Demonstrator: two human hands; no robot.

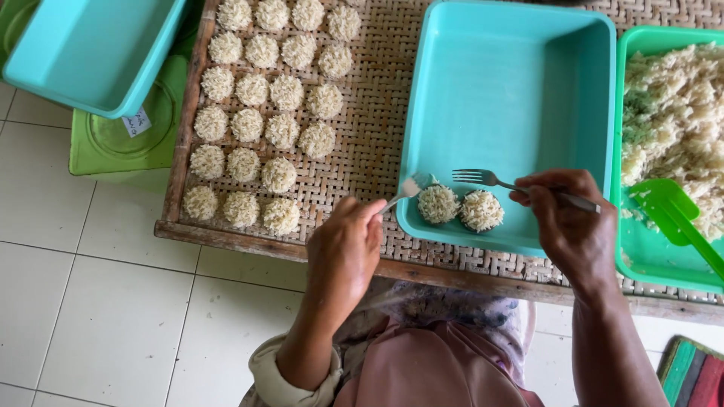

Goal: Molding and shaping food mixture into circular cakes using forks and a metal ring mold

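Seen from the head camera, the left hand (345,249) is closed around the handle of a spoon (403,191), whose bowl reaches over the near left corner of a turquoise tray (513,90) and carries a small clump of pale noodle strands. The right hand (569,222) pinches the handle of a fork (513,185) between thumb and fingers, the tines pointing left and hovering just above two round noodle clusters (461,206) that sit side by side, touching, on the tray's floor near its front wall. The tray rests on a woven bamboo mat (373,128) with a wooden frame along its near edge. On the left part of that mat, many similar round noodle clusters are laid out in tidy rows (264,113), close together, well apart from the tray's two. To the right, just beside the turquoise tray, a green tub (641,256) holds a loose heap of cooked noodles (675,120), and a green plastic spatula (675,215) lies in it with its blade toward the heap. At the upper left, a second turquoise tray (90,53) sits partly over a light green lid (121,143) on the white tiled floor (98,301). The person's pink garment shows at the bottom edge, and a striped cloth (690,373) lies at the lower right corner.
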